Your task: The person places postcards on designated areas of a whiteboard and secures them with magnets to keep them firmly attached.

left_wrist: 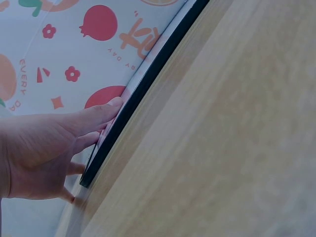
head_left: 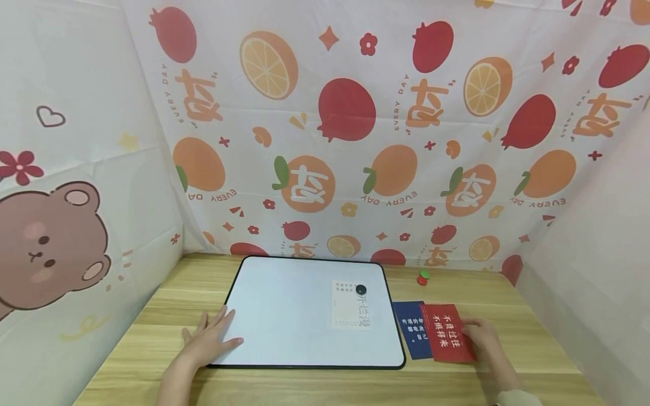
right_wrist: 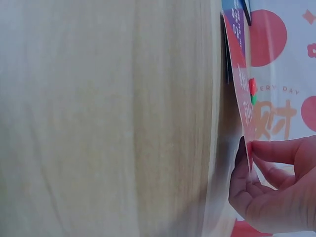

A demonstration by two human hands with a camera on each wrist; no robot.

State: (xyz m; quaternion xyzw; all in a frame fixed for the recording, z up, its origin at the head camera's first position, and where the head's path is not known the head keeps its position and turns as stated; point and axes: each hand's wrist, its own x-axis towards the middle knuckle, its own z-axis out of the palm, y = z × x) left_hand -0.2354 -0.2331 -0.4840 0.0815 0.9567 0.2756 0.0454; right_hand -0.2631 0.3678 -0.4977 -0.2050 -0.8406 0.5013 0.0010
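A whiteboard with a black rim lies flat on the table. My left hand rests on its lower left corner with the fingers spread; in the left wrist view the thumb touches the board's top near the dark edge. Near the board's right side a cream card with printed characters lies under a round black magnet. My right hand pinches the right edge of a red card between thumb and fingers. In the right wrist view that red card is tilted up off the table.
A dark blue card lies on the table, partly under the red one and beside the board's right edge. Behind the cards sit a green magnet and a red magnet. Fruit-printed cloth hangs behind the wooden table.
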